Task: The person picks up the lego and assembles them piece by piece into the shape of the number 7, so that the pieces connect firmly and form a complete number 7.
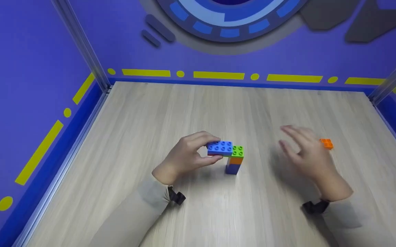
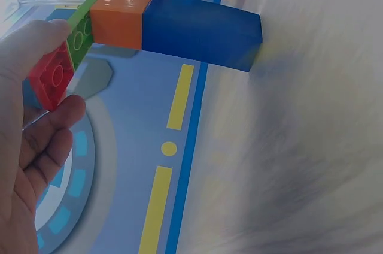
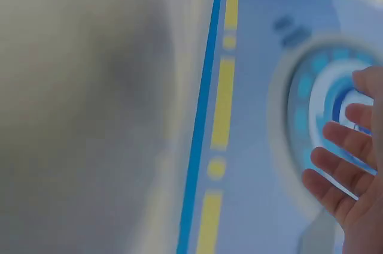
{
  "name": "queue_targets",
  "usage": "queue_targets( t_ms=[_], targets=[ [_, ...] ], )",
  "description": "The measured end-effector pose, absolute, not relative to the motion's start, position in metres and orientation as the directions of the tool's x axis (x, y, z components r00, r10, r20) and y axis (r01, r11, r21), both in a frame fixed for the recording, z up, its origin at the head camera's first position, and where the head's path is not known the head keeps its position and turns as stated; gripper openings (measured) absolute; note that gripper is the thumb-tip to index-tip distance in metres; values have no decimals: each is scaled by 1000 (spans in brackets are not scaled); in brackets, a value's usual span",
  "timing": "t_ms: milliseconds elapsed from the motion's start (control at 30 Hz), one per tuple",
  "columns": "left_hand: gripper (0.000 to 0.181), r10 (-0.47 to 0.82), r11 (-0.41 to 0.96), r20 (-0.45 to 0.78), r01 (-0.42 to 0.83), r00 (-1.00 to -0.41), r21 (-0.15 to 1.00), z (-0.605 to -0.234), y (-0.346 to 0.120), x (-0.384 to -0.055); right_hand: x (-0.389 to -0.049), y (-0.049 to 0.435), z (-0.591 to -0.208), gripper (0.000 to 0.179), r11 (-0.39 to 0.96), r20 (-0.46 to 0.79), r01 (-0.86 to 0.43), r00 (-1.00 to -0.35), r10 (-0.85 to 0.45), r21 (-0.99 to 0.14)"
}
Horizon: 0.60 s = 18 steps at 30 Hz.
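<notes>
My left hand (image 1: 191, 152) pinches a blue toy brick (image 1: 220, 147) at its left end, thumb on the near side and fingers on the far side. Under that brick is a red brick (image 2: 55, 77), seen from below in the left wrist view. Both sit beside and against a green brick (image 1: 238, 151), which tops an upright column of an orange brick (image 1: 235, 160) over a dark blue block (image 1: 232, 169). My right hand (image 1: 309, 154) is held above the table to the right of the column, fingers spread and holding nothing.
A loose orange brick (image 1: 326, 143) lies on the wooden table (image 1: 198, 113), just beyond my right hand. Blue-purple walls with yellow markings (image 1: 218, 75) enclose the back and sides of the table.
</notes>
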State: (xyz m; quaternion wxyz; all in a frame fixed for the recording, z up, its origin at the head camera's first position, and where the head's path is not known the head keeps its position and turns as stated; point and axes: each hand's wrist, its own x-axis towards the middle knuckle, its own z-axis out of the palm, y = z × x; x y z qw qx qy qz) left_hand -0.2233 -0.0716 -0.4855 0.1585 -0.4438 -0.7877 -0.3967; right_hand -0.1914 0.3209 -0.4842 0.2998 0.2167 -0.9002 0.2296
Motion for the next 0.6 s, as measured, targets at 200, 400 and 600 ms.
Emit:
queue_targets(
  t_ms=[200, 400, 600],
  targets=[
    [40, 569, 285, 579, 800, -584, 528, -484, -71, -223, -194, 384, -496, 45, 848, 513, -259, -858, 17, -462],
    [40, 568, 291, 562, 785, -601, 547, -484, -72, -224, -196, 425, -504, 52, 792, 245, 2, -950, 191, -610],
    [40, 565, 297, 557, 780, -608, 550, -485, -73, -223, -200, 441, -515, 60, 768, 91, 89, -978, 188, -635]
  ],
)
